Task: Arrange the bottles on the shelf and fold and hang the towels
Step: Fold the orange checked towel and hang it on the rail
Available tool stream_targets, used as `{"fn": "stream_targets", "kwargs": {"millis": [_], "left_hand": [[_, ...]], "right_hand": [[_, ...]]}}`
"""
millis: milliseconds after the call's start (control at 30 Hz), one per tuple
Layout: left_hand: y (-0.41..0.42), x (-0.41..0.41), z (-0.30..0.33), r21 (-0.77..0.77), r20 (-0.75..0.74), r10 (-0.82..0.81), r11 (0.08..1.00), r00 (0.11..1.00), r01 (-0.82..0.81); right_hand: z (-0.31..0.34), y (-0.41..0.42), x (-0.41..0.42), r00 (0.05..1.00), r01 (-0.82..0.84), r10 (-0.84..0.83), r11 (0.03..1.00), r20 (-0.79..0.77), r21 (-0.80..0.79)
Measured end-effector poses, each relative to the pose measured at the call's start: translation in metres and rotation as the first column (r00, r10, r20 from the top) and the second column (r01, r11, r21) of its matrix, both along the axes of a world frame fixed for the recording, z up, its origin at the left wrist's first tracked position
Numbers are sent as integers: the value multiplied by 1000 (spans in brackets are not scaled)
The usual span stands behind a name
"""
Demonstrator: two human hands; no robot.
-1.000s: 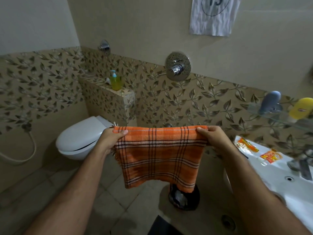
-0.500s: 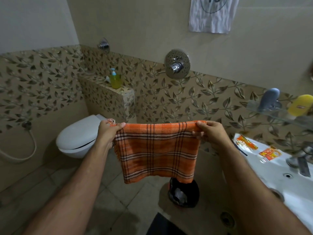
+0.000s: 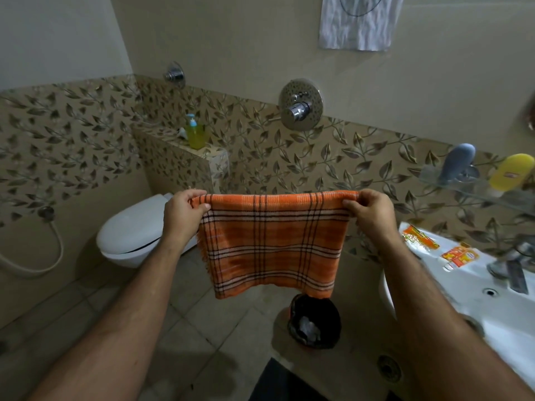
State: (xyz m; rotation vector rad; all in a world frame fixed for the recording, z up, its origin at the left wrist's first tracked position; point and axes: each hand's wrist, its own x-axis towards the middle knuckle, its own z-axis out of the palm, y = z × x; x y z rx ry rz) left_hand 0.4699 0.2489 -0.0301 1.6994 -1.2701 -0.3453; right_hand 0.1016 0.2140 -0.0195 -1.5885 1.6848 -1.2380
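Observation:
An orange checked towel (image 3: 272,244) hangs in the air in front of me, folded over and stretched flat. My left hand (image 3: 182,214) pinches its top left corner and my right hand (image 3: 369,211) pinches its top right corner. A glass shelf (image 3: 474,188) on the right wall carries a grey-blue bottle (image 3: 457,163) and a yellow bottle (image 3: 511,170). A green pump bottle (image 3: 195,133) stands on the tiled ledge (image 3: 173,140) behind the toilet.
A white toilet (image 3: 130,230) is at the left with a hose (image 3: 43,256) beside it. A white sink (image 3: 474,287) with packets (image 3: 419,238) on its rim is at the right. A black bin (image 3: 314,321) stands on the floor below the towel. A shower mixer (image 3: 299,108) and a white cloth (image 3: 359,21) are on the wall.
Both hands have lifted the towel a little and pulled it taut; its lower edge now hangs higher above the bin.

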Motion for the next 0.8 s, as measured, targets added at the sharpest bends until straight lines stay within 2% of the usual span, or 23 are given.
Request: {"fn": "stream_targets", "kwargs": {"millis": [133,200,267,333,433,500,567,667,733,767,800], "left_hand": [[-1,0,5,-21,75,37,999,997,-35],[-5,6,7,-25,94,-6,1000,996,9],[-5,8,14,-38,-4,-89,995,996,89],[-1,4,26,-78,-190,-182,982,965,170],[0,-6,49,-217,-447,-290,953,847,212],[-2,-11,63,-275,-557,-304,946,773,174],[-4,-16,70,-309,-564,-305,940,767,147],[-5,-21,75,-318,-499,-279,940,821,126],[-5,-25,82,-308,-504,-263,945,823,113],[-6,-28,89,-301,-515,-248,948,820,98],[-7,-31,97,-292,-530,-225,954,818,74]], "right_hand": [[10,2,-3,994,-6,-5,995,-111,-98],[16,4,-6,997,-69,64,990,-40,-124],[23,7,-9,982,-123,143,980,123,-154],[36,9,-11,950,-148,191,972,248,-182],[62,11,-11,891,-181,280,941,356,-286],[78,8,-9,851,-178,311,929,423,-325],[85,3,-7,825,-147,290,939,486,-311],[95,3,1,796,-128,267,951,543,-280],[108,2,-2,767,-114,269,950,582,-289],[117,0,-7,735,-146,305,943,605,-299],[123,-4,-15,679,-266,402,915,615,-304]]}}
